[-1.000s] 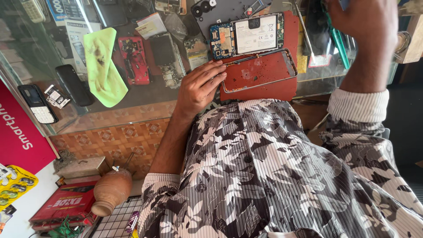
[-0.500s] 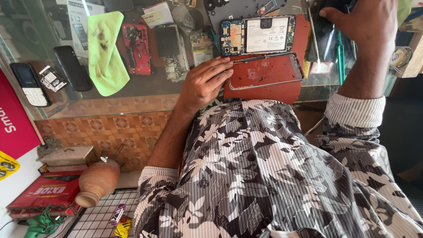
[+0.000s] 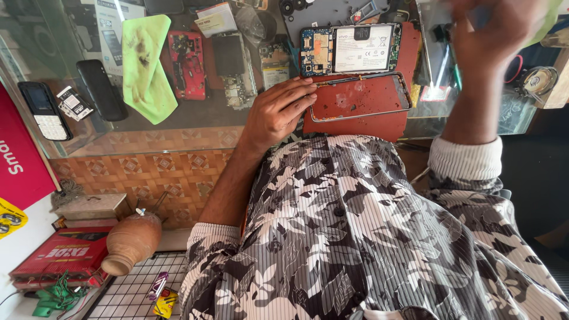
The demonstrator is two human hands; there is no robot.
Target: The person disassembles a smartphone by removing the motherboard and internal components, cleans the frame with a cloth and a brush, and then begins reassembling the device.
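My left hand (image 3: pixel 277 114) rests on the glass counter, its curled fingertips pressing the left edge of an empty red phone back shell (image 3: pixel 363 98). The shell lies on a red mat (image 3: pixel 355 125). Just beyond it lies an opened phone (image 3: pixel 354 48) with its battery and circuit board exposed. My right hand (image 3: pixel 496 31) is raised above the counter's right side and is blurred. What its fingers hold cannot be made out. A pale green shape (image 3: pixel 548 22) shows beside it.
On the glass counter (image 3: pixel 178 121) lie a green cloth (image 3: pixel 145 65), a red opened phone (image 3: pixel 186 62), a dark phone (image 3: pixel 101 89), a keypad phone (image 3: pixel 44 109) and loose parts. Below stand a clay pot (image 3: pixel 130 240), a red box (image 3: pixel 59 255) and a wire grid (image 3: pixel 124 290).
My right hand has lifted and moved quickly near the counter's right end, now blurred. My left hand stays on the red shell's edge. The view has shifted slightly.
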